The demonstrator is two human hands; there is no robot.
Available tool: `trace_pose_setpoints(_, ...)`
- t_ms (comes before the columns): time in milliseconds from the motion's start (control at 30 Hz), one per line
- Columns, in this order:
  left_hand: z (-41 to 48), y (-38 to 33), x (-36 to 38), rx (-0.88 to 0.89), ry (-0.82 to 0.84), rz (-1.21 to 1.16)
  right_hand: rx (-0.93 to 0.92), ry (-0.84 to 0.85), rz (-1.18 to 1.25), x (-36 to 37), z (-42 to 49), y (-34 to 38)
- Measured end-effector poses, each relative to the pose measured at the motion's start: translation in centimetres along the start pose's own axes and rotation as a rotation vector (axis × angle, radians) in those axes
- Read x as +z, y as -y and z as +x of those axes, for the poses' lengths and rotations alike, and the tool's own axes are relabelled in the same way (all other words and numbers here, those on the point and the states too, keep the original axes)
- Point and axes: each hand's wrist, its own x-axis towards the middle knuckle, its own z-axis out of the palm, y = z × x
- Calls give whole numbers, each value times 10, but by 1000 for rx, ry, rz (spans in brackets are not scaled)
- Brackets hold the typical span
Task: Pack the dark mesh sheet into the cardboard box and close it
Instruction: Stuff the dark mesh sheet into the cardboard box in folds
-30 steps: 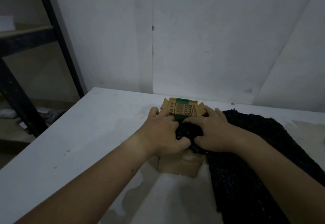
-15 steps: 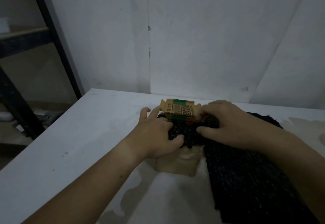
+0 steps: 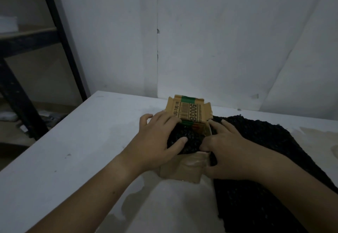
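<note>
Mesh sheet barely wadded into cardboard box, most lying out at 3 o'clock. Left hand presses it flat-fingered; right hand maybe pinching, too dim to tell.

Cardboard box, raised back flap: large dark print "5003" plus one more character, 8 or B; barcode beside it; small edge print "24 x 1", rest unreadable
</note>
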Motion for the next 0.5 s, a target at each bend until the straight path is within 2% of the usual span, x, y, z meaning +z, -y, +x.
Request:
trace_pose_setpoints(100,-22,-1,-8,17,-135,-46,-20,-154,-38,-6,-8,-2)
trace_pose_setpoints(167,-36,3,-10,33,-130,-38,-23,-206,-59,-9,-12,-3)
trace_pose_setpoints(400,-47,9,-14,93,-6,-22,-13,21,-56,8,-3,6)
trace_pose_setpoints(500,-46,13,-14,93,22,3,-23,-54,-14,8,-2,3)
